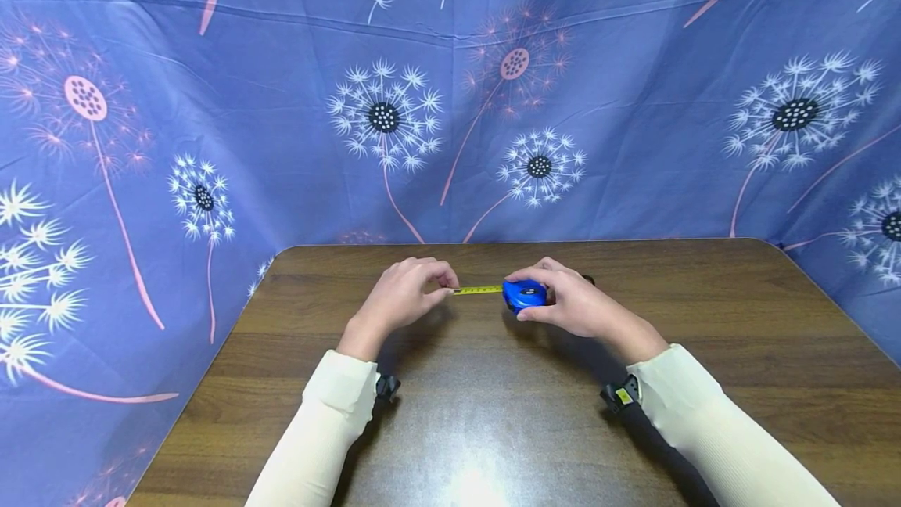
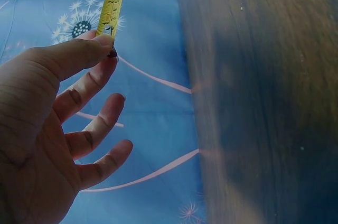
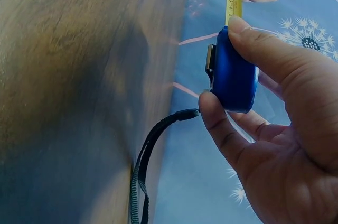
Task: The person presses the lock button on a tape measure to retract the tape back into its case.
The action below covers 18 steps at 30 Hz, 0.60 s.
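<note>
My right hand (image 1: pixel 573 300) grips a blue tape measure (image 1: pixel 524 296), thumb and fingers around its case. In the right wrist view a metal clip (image 3: pixel 210 63) shows on the side of the case, and a black wrist strap (image 3: pixel 145 166) hangs from it. A short length of yellow blade (image 1: pixel 479 289) reaches out leftward from the case. Its end is pinched between thumb and index finger of my left hand (image 1: pixel 404 296); the other fingers spread loosely in the left wrist view. Both hands are raised over the far part of the table, casting shadows on it.
The brown wooden table (image 1: pixel 450 382) reaches back to a blue cloth (image 1: pixel 450 100) printed with dandelions, hanging behind and at the sides. Dark bands with small devices sit at the left wrist (image 1: pixel 387 387) and right wrist (image 1: pixel 621 395). Light glares off the table's near part.
</note>
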Each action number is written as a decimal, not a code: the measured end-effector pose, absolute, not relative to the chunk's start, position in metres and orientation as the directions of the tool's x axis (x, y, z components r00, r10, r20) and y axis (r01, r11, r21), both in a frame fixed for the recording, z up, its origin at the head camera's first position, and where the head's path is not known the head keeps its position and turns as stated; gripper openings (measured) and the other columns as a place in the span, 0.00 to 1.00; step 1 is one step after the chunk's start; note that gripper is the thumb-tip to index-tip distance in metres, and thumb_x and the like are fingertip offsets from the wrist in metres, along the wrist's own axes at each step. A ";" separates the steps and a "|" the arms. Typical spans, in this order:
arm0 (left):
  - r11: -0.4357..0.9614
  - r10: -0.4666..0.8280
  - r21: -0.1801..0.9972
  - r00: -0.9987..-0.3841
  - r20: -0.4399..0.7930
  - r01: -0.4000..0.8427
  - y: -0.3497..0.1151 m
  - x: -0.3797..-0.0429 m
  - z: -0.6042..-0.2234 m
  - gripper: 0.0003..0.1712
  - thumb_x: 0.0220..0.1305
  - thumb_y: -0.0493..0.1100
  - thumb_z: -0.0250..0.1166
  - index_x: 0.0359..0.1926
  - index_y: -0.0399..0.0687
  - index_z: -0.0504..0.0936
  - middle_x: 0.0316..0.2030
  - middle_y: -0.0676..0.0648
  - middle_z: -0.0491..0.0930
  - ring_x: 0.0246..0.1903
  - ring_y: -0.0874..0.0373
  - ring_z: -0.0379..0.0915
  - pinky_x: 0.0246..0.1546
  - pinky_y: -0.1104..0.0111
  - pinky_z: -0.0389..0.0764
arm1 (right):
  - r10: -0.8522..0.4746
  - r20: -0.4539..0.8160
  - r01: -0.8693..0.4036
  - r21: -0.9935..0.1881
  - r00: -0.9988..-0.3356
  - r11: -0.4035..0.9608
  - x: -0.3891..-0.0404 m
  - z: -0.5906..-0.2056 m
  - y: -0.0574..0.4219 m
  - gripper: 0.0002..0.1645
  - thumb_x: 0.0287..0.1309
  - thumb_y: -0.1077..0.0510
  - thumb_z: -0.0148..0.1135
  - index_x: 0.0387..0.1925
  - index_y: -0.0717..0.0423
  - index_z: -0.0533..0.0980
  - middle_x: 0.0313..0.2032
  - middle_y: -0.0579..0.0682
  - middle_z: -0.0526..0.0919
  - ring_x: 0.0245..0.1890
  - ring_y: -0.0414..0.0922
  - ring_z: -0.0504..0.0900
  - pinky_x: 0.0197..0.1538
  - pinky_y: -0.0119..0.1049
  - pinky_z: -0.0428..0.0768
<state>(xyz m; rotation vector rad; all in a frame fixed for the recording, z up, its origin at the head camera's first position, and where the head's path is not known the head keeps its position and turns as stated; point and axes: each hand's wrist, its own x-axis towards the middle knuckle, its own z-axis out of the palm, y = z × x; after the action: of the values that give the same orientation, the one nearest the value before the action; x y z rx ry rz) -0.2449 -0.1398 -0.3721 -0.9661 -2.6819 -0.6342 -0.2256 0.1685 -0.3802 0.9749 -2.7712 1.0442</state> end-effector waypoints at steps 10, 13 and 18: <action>0.680 0.560 0.331 -0.755 0.342 0.655 -0.137 -0.246 -0.372 0.05 0.67 0.43 0.72 0.40 0.61 0.86 0.36 0.62 0.83 0.43 0.54 0.83 0.48 0.58 0.78 | -0.545 0.224 -0.555 -0.598 -0.808 0.578 -0.225 -0.379 0.165 0.31 0.59 0.53 0.77 0.64 0.44 0.78 0.51 0.52 0.77 0.40 0.47 0.77 0.42 0.42 0.79; 0.679 0.562 0.328 -0.753 0.343 0.656 -0.136 -0.245 -0.372 0.05 0.67 0.43 0.72 0.40 0.61 0.86 0.35 0.62 0.83 0.42 0.56 0.83 0.48 0.58 0.79 | -0.545 0.228 -0.558 -0.597 -0.807 0.576 -0.225 -0.379 0.164 0.31 0.59 0.53 0.77 0.64 0.44 0.78 0.50 0.52 0.77 0.41 0.47 0.77 0.42 0.42 0.79; 0.680 0.568 0.313 -0.746 0.348 0.663 -0.134 -0.246 -0.372 0.05 0.67 0.43 0.71 0.40 0.61 0.86 0.36 0.62 0.83 0.43 0.56 0.83 0.48 0.58 0.78 | -0.546 0.231 -0.561 -0.596 -0.805 0.575 -0.225 -0.379 0.163 0.31 0.59 0.53 0.77 0.64 0.44 0.78 0.50 0.52 0.77 0.41 0.46 0.77 0.42 0.42 0.79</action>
<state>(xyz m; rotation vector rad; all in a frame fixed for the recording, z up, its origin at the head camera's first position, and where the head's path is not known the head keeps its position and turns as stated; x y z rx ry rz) -0.2457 -0.1342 -0.3719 -0.9930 -2.6705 -0.6268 -0.2250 0.1633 -0.3793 0.9737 -2.7687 1.0599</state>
